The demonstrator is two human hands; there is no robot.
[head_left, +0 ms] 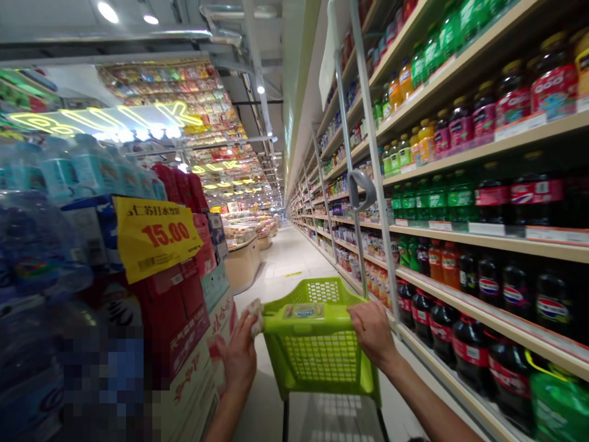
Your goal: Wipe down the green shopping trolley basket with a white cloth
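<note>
A lime-green shopping cart (pixel 322 362) with a perforated basket stands in front of me in the aisle. My right hand (pixel 373 331) is closed around the right end of its handle (pixel 299 317). At the handle's left end, my left hand (pixel 239 351) has its fingers curled on a crumpled whitish tissue (pixel 256 314), which touches the handle. Whether those fingers also grip the handle itself, I cannot tell. A small label (pixel 304 312) sits on the middle of the handle.
Shelves of bottled drinks (pixel 501 202) line the right side, with a grey-handled ladder (pixel 354 190) leaning there. Close on the left are stacked drink cartons (pixel 184 307) with a yellow price sign (pixel 156 236). The pale floor (pixel 280 252) runs ahead past wooden display bins (pixel 243 264).
</note>
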